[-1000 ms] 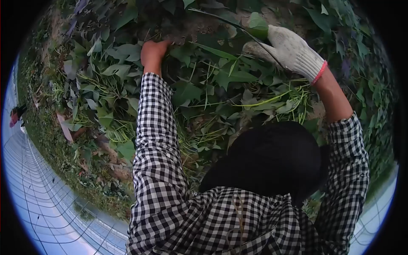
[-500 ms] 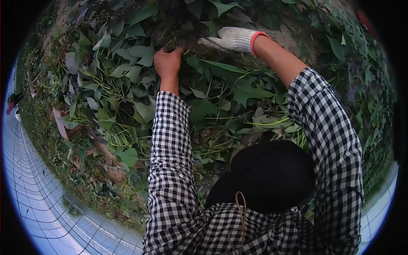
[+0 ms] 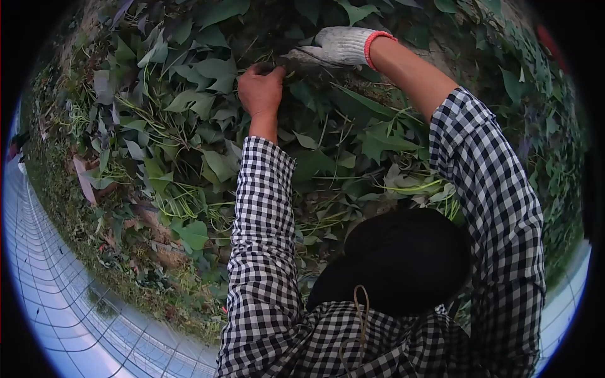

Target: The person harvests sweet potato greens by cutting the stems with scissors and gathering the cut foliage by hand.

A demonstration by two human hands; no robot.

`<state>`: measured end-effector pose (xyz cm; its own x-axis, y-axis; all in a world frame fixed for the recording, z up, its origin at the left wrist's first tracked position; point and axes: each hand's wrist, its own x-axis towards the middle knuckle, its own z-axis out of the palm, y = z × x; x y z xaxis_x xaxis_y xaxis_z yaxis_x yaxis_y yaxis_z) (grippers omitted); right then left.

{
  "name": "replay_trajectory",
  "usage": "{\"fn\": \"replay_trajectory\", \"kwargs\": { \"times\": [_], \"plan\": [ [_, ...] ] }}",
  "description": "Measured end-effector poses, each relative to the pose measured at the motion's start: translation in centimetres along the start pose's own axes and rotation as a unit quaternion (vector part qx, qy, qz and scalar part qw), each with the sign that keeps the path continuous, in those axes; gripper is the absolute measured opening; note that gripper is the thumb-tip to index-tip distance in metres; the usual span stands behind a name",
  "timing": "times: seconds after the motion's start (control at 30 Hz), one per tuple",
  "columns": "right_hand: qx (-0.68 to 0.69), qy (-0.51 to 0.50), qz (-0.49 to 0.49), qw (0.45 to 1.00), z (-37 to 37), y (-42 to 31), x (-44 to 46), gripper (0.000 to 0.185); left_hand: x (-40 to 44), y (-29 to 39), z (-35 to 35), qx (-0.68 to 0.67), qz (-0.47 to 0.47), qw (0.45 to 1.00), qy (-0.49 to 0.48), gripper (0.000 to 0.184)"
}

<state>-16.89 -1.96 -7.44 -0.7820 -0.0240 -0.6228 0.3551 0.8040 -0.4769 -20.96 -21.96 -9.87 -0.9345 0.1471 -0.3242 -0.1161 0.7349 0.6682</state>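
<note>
My left hand (image 3: 260,93) is bare, its fingers curled and thumb tip close to the index finger, low among the leafy vines (image 3: 217,72). Something small and dark shows at its fingertips, too unclear to name. My right hand (image 3: 337,47) wears a white knitted glove with a red cuff and dirt on its fingers. Its fingers point left and come together just beside the left hand's fingertips, over shaded soil and stems. Whatever they pinch is hidden. Broad green leaves (image 3: 387,142) lie below the two hands.
Tangled pale-green stems (image 3: 183,198) and more leaves spread to the left. Bare brown soil (image 3: 167,249) shows at lower left, near a pinkish flat piece (image 3: 84,179). A gridded translucent covering (image 3: 69,302) curves along the left edge. My black-clad knee (image 3: 403,261) is at bottom centre.
My left hand has shifted slightly right, toward the gloved hand. My right hand has moved a little left and up, and the fingertips of both are now nearly together.
</note>
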Motion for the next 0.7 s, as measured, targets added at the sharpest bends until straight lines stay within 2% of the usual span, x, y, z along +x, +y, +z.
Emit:
{"fn": "replay_trajectory", "kwargs": {
  "times": [0.03,0.07,0.23,0.3,0.37,0.57,0.7],
  "plan": [
    [-0.005,0.025,-0.024,0.999,-0.2,0.3,-0.3,0.095,0.0,-0.2,0.0,-0.006,0.000,1.000,0.001,0.033],
    [-0.015,-0.030,0.015,0.999,-0.7,0.6,-0.3,0.094,0.0,-0.4,0.0,-0.013,0.000,1.000,0.002,0.033],
    [0.027,-0.040,-0.041,0.998,-2.7,1.7,-2.3,0.091,0.6,-1.7,0.6,-0.095,-0.001,0.995,0.007,0.033],
    [-0.004,-0.063,-0.008,0.998,-3.0,0.8,-2.4,0.086,0.7,-1.6,0.7,-0.108,-0.004,0.994,0.005,0.032],
    [-0.079,-0.072,0.065,0.992,-2.7,0.0,-1.8,0.079,0.8,-1.6,0.7,-0.116,0.001,0.993,0.011,0.031],
    [-0.037,-0.119,0.028,0.992,-2.4,0.6,-0.9,0.076,0.8,-1.8,0.8,-0.114,-0.003,0.993,0.015,0.031],
    [-0.017,-0.090,-0.022,0.996,-0.9,1.0,0.4,0.080,0.8,-1.8,0.7,-0.074,-0.003,0.997,0.013,0.032]
  ]
}}
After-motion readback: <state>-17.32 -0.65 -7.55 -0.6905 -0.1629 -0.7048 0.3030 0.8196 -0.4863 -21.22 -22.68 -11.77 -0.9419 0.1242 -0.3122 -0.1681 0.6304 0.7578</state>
